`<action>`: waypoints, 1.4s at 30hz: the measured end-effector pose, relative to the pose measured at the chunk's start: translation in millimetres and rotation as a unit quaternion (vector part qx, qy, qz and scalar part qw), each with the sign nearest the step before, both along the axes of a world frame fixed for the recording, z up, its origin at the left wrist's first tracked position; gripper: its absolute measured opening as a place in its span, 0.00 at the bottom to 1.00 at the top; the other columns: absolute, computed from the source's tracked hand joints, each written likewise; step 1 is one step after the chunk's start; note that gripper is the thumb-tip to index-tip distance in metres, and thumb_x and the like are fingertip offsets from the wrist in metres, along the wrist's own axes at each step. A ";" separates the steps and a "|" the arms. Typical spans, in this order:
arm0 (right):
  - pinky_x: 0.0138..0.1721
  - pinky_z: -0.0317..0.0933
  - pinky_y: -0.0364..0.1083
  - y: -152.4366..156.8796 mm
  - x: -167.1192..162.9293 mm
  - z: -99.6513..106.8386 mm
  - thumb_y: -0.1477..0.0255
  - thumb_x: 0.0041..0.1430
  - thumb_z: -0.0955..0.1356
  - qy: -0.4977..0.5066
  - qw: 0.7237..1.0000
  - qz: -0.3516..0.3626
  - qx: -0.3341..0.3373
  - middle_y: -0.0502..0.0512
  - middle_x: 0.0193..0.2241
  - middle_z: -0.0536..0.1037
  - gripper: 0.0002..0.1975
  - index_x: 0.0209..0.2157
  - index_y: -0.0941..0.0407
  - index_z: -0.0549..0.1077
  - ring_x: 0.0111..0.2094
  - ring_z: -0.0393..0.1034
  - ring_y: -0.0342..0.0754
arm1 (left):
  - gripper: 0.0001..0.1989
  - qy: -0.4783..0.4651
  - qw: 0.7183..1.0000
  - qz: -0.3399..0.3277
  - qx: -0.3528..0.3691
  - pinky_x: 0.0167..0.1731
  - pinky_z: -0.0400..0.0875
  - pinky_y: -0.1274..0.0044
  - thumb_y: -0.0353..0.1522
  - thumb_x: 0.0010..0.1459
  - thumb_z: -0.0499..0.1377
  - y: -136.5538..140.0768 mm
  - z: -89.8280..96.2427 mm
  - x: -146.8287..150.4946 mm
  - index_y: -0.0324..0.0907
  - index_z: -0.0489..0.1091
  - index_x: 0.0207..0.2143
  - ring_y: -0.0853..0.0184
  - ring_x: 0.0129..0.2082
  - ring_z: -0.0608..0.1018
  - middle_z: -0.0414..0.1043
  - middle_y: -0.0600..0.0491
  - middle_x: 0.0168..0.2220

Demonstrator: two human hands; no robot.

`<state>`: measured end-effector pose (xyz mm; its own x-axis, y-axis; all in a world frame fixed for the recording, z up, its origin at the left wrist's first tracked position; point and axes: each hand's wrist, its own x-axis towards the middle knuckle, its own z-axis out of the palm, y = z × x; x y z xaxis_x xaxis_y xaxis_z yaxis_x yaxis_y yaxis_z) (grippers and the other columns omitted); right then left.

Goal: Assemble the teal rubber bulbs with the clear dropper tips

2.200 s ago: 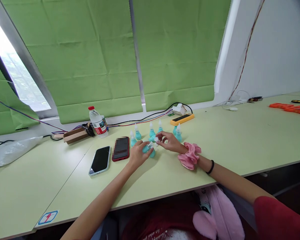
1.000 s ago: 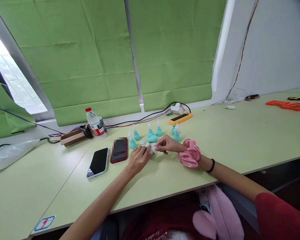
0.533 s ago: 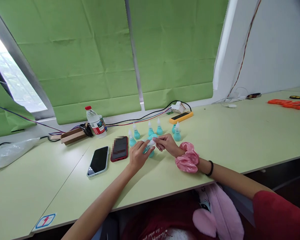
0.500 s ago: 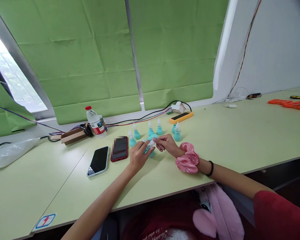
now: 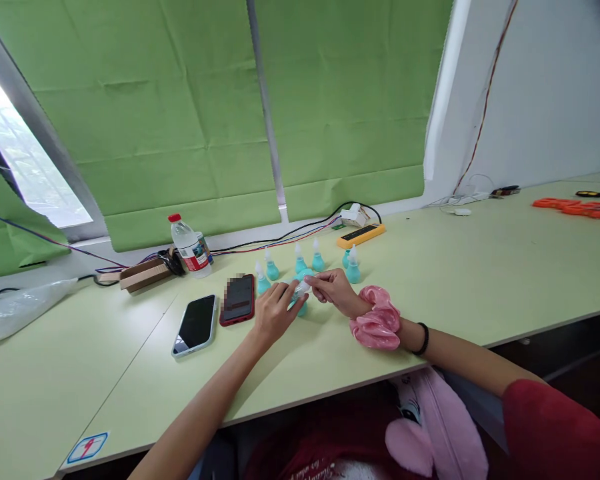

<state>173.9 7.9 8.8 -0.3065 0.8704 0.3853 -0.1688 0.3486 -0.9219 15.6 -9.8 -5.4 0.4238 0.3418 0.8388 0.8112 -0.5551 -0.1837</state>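
Note:
Above the table, my left hand (image 5: 276,308) has its thumb and fingers closed around a clear nozzle (image 5: 303,289) of a bulb nasal aspirator. The fingertips of my right hand (image 5: 336,291) pinch the nozzle's upper right end. Just behind it shows a turquoise bulb (image 5: 305,273), and another turquoise bulb (image 5: 301,309) lies below, partly covered by my left hand. Several upright turquoise aspirators with clear tips stand around, such as one aspirator (image 5: 272,268) behind my left hand and one aspirator (image 5: 353,269) behind my right hand.
Left of my hands lie a red-edged phone (image 5: 238,301) and a pale-edged phone (image 5: 195,325). Farther back are a water bottle (image 5: 190,248), an open cardboard box (image 5: 147,273), cables and a yellow multimeter-like device (image 5: 361,236). Orange-handled tools (image 5: 575,207) lie far right.
Both hands keep nearly the same hold on the clear nozzle. The whole view has shifted very slightly; nothing else has visibly moved.

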 end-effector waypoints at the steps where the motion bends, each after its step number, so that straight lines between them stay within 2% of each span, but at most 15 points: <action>1: 0.13 0.45 0.39 -1.0 0.1 2.1 0.61 0.44 0.67 0.001 1.000 -0.017 0.016 0.45 0.08 0.58 0.18 0.13 0.60 0.63 0.11 0.48 0.34 | 0.13 -0.014 1.000 -0.018 -0.010 0.28 0.63 0.79 0.36 0.53 0.52 -1.2 1.7 0.3 0.40 0.64 0.40 0.69 0.27 0.70 0.68 0.51 0.27; 5: 0.14 0.48 0.39 3.1 5.9 9.1 0.59 0.45 0.65 0.037 0.985 -0.149 0.077 0.47 0.10 0.59 0.18 0.16 0.60 0.66 0.13 0.50 0.36 | 0.17 -0.088 0.990 -0.065 -0.086 0.36 0.64 0.77 0.36 0.52 0.53 -7.9 8.1 2.0 0.39 0.60 0.44 0.67 0.37 0.69 0.66 0.48 0.37; 8: 0.15 0.48 0.40 13.0 17.8 14.5 0.59 0.45 0.65 0.055 0.953 -0.271 0.128 0.49 0.13 0.60 0.17 0.22 0.61 0.70 0.15 0.51 0.37 | 0.18 -0.113 0.980 -0.039 -0.159 0.36 0.65 0.75 0.37 0.52 0.51 -6.6 7.4 2.0 0.41 0.59 0.45 0.66 0.39 0.69 0.64 0.47 0.41; 10: 0.17 0.49 0.40 20.6 26.5 16.8 0.59 0.46 0.64 0.044 0.929 -0.326 0.169 0.50 0.15 0.62 0.17 0.25 0.61 0.71 0.17 0.51 0.38 | 0.17 -0.102 0.971 -0.011 -0.216 0.32 0.66 0.76 0.38 0.52 0.51 -1.2 3.1 0.8 0.42 0.60 0.44 0.66 0.37 0.70 0.65 0.49 0.40; 13: 0.20 0.51 0.40 31.8 34.9 14.7 0.60 0.48 0.63 -0.029 0.901 -0.367 0.229 0.50 0.16 0.62 0.17 0.26 0.61 0.72 0.18 0.52 0.39 | 0.15 -0.074 0.952 0.014 -0.297 0.26 0.65 0.78 0.38 0.52 0.51 8.4 -4.8 -1.8 0.42 0.63 0.40 0.69 0.28 0.71 0.68 0.52 0.31; 15: 0.23 0.52 0.41 39.3 36.9 9.7 0.61 0.50 0.62 -0.089 0.886 -0.372 0.263 0.50 0.16 0.63 0.16 0.25 0.60 0.72 0.19 0.53 0.40 | 0.13 -0.068 0.948 0.031 -0.309 0.23 0.64 0.79 0.38 0.52 0.50 12.4 -7.2 -3.4 0.42 0.64 0.39 0.70 0.25 0.71 0.68 0.53 0.27; 18: 0.25 0.52 0.42 50.4 38.6 0.4 0.61 0.51 0.61 -0.152 0.873 -0.358 0.294 0.50 0.15 0.62 0.17 0.21 0.59 0.71 0.19 0.54 0.40 | 0.13 -0.080 0.956 0.063 -0.277 0.23 0.63 0.80 0.38 0.52 0.51 13.2 -4.0 -5.5 0.43 0.65 0.39 0.69 0.26 0.71 0.69 0.53 0.28; 23: 0.23 0.48 0.42 63.9 44.0 -8.5 0.61 0.51 0.61 -0.216 0.877 -0.344 0.257 0.49 0.12 0.58 0.17 0.19 0.58 0.69 0.17 0.49 0.40 | 0.13 -0.055 0.950 0.158 -0.264 0.22 0.61 0.79 0.39 0.53 0.49 9.8 4.8 -8.1 0.44 0.64 0.38 0.64 0.32 0.72 0.70 0.51 0.32; 26: 0.23 0.47 0.43 66.4 44.7 -8.4 0.64 0.51 0.62 -0.246 0.879 -0.340 0.227 0.49 0.12 0.60 0.14 0.24 0.59 0.70 0.17 0.51 0.41 | 0.14 -0.003 0.931 0.213 -0.297 0.21 0.60 0.78 0.38 0.54 0.47 8.8 6.0 -8.2 0.42 0.63 0.40 0.62 0.30 0.72 0.70 0.48 0.31; 29: 0.24 0.47 0.43 65.0 44.2 -5.7 0.66 0.51 0.62 -0.256 0.869 -0.356 0.228 0.50 0.13 0.61 0.11 0.31 0.59 0.69 0.17 0.53 0.43 | 0.16 0.006 0.923 0.228 -0.309 0.21 0.60 0.78 0.37 0.54 0.46 8.1 6.0 -7.6 0.41 0.60 0.44 0.62 0.29 0.72 0.70 0.47 0.31; 32: 0.23 0.48 0.43 60.1 43.9 -3.2 0.65 0.52 0.61 -0.254 0.848 -0.393 0.249 0.50 0.15 0.61 0.12 0.36 0.58 0.66 0.18 0.54 0.44 | 0.16 0.012 0.930 0.237 -0.283 0.22 0.61 0.78 0.35 0.53 0.47 8.2 6.2 -7.5 0.41 0.60 0.44 0.61 0.33 0.71 0.70 0.46 0.31; 35: 0.24 0.50 0.43 52.3 41.4 -3.9 0.65 0.53 0.60 -0.255 0.821 -0.415 0.298 0.51 0.18 0.63 0.12 0.36 0.58 0.65 0.20 0.56 0.44 | 0.14 0.032 0.934 0.244 -0.259 0.23 0.62 0.78 0.33 0.52 0.49 9.1 6.3 -8.2 0.41 0.62 0.42 0.60 0.35 0.70 0.69 0.46 0.30; 37: 0.26 0.52 0.42 46.6 36.9 -7.2 0.67 0.54 0.59 -0.262 0.812 -0.393 0.343 0.52 0.21 0.64 0.11 0.35 0.59 0.65 0.22 0.57 0.43 | 0.13 0.040 0.936 0.242 -0.251 0.23 0.63 0.78 0.32 0.51 0.49 9.5 6.3 -8.6 0.41 0.64 0.40 0.61 0.34 0.70 0.69 0.46 0.30; 42: 0.30 0.57 0.42 38.0 18.5 -22.0 0.71 0.54 0.59 -0.321 0.808 -0.264 0.417 0.57 0.33 0.65 0.10 0.36 0.59 0.66 0.30 0.61 0.44 | 0.12 0.054 0.937 0.255 -0.230 0.23 0.63 0.78 0.31 0.51 0.49 8.3 8.0 -8.6 0.41 0.64 0.39 0.60 0.35 0.69 0.68 0.46 0.31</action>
<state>192.4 45.9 -13.2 -0.3468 0.4645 0.8149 0.6262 0.7615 -0.1676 7.1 -1.5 2.6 0.1804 0.8389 0.5136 0.9833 -0.1401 -0.1165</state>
